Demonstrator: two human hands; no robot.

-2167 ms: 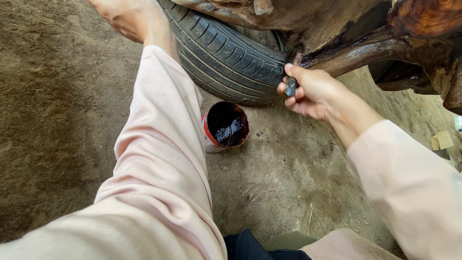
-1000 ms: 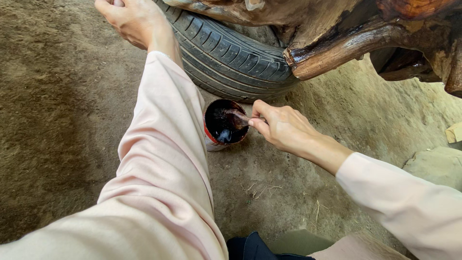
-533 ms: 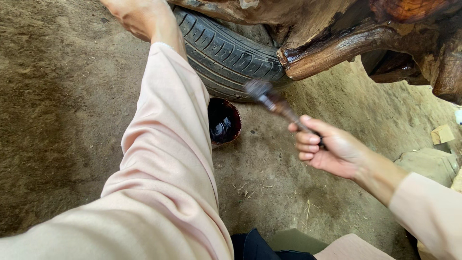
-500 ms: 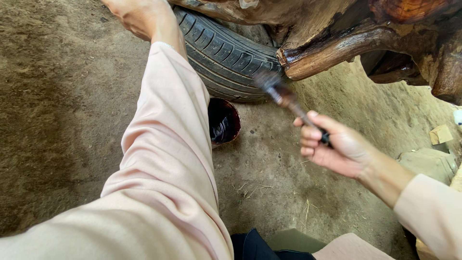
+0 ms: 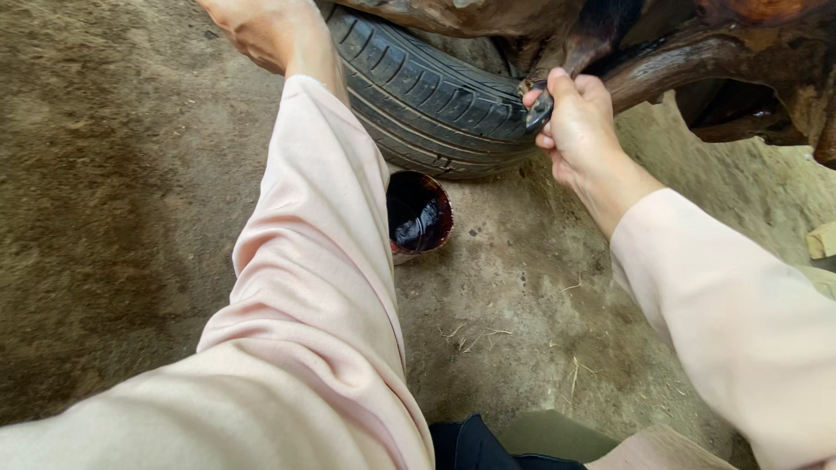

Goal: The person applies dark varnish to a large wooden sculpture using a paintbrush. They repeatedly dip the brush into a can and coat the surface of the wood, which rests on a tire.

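My right hand (image 5: 582, 126) grips a dark-handled brush (image 5: 540, 109) and holds it up against a gnarled brown wooden piece (image 5: 688, 61) at the top right, just beside a black tyre (image 5: 431, 91). My left hand (image 5: 261, 30) reaches to the top edge and rests by the tyre's upper left; what it touches is cut off by the frame. A small round tin (image 5: 420, 213) of dark red-brown liquid stands on the ground below the tyre, partly hidden by my left sleeve.
Bare packed earth (image 5: 113, 191) lies all around, with a few bits of straw (image 5: 475, 335). A pale block (image 5: 820, 241) sits at the right edge. Dark cloth and my clothing show at the bottom edge.
My right hand dipped the brush in the tin, drew it back, and has now lifted it up to the wooden piece beside the tyre. The left arm has barely moved.
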